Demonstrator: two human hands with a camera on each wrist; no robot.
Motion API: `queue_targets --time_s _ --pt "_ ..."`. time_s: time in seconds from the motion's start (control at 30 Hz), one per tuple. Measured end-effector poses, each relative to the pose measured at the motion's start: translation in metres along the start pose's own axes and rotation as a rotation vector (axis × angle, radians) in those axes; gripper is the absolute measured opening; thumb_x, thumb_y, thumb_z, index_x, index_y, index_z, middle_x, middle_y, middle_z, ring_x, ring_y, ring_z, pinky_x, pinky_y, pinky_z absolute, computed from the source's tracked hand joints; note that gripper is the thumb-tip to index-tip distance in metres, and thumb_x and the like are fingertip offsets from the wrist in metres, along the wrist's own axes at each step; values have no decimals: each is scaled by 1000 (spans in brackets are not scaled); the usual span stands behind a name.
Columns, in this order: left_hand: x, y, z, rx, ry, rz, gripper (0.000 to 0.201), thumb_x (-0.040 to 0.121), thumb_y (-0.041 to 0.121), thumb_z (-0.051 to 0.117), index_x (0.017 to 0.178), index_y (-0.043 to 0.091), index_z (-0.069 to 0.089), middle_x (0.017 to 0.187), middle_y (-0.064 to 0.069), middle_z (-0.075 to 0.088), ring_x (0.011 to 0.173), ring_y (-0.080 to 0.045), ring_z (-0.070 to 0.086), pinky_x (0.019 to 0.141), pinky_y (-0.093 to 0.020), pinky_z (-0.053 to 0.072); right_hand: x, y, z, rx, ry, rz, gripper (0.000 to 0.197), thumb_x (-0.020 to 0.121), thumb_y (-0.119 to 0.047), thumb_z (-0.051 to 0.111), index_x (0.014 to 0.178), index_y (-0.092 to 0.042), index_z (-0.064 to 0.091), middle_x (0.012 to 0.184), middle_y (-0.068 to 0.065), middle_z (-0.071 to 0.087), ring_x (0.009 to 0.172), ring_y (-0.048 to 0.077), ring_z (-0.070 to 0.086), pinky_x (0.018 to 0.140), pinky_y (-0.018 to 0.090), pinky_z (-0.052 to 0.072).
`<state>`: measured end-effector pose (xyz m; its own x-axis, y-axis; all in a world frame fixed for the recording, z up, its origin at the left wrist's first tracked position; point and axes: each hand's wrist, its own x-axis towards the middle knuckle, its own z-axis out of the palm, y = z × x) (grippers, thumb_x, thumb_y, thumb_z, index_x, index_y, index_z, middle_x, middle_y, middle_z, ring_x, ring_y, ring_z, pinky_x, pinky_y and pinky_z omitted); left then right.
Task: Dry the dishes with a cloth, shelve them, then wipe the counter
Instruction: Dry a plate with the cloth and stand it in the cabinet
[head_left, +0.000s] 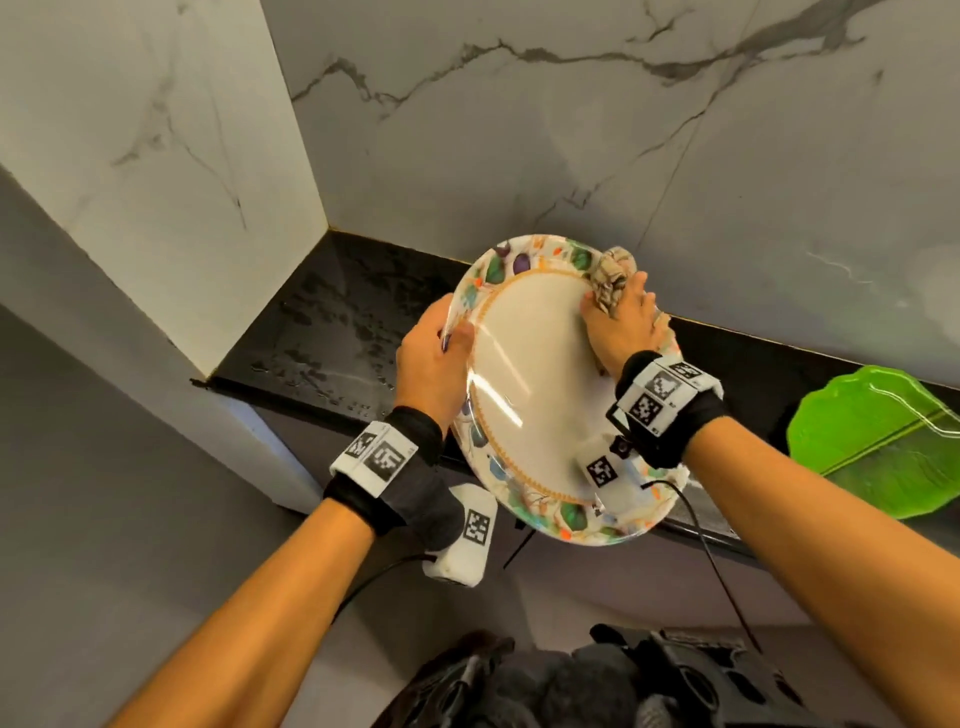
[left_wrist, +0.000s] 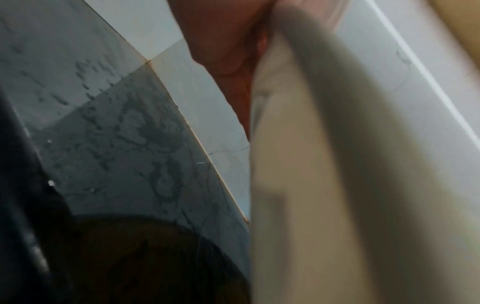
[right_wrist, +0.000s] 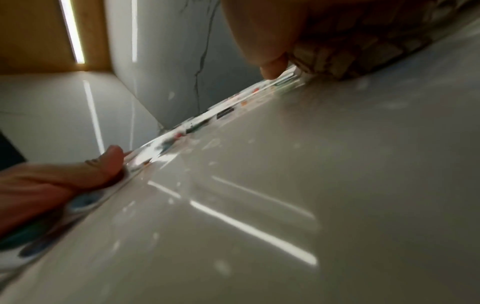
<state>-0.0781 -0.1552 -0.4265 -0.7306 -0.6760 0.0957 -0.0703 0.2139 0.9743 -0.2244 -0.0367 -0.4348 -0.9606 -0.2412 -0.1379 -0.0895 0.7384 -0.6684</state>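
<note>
A large round plate with a white centre and a flowered rim is held tilted above the black counter. My left hand grips its left rim, thumb on the face. My right hand presses a bunched patterned cloth against the plate's upper right rim. In the right wrist view the glossy plate face fills the frame, with the cloth under my fingers and the left thumb on the far rim. The left wrist view shows the plate's pale underside beside my palm.
The counter is wet with water drops near the left corner. A green leaf-shaped tray lies on the counter at the right. Marble walls close in behind and at the left. Wrist-camera cables hang below my arms.
</note>
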Motion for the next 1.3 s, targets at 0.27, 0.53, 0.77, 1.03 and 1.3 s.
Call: queue_targets --time_s 0.27,0.53,0.77,1.03,1.3 --pt "1 14 -7 38 23 48 31 97 16 45 126 13 55 106 3 61 101 -14 61 91 -33 52 -15 -36 7 -47 -155 -352 72 95 -37 45 149 -22 -1 159 3 -4 146 23 -7 116 46 -12" --pt "2 18 -6 -94 48 -93 46 99 41 31 121 10 58 118 -7 64 111 -18 60 99 -41 48 -70 -29 33 -196 -406 -843 85 79 -58 30 147 -22 -4 158 1 -8 144 18 -17 109 41 -22" --pt "-9 17 -7 -397 67 -346 36 101 31 35 124 8 48 121 -16 60 112 -30 60 97 -48 49 -78 2 34 -274 -553 -1025 74 85 -47 40 136 -28 -10 146 -14 -12 139 9 -17 113 43 -18" --pt "-25 0 -11 -314 105 -342 43 92 -12 39 129 7 49 109 -9 62 99 -22 62 73 -30 57 -64 43 25 -461 -535 -1460 55 88 -34 41 141 -22 36 149 -1 17 141 27 4 114 40 -11" --pt "-34 -6 -2 -59 141 -252 39 92 -3 43 124 16 55 103 -2 64 101 -22 62 85 -42 55 -38 70 2 -785 -388 -1858 69 86 -24 55 143 -37 19 153 -7 18 145 19 -14 114 52 -1"
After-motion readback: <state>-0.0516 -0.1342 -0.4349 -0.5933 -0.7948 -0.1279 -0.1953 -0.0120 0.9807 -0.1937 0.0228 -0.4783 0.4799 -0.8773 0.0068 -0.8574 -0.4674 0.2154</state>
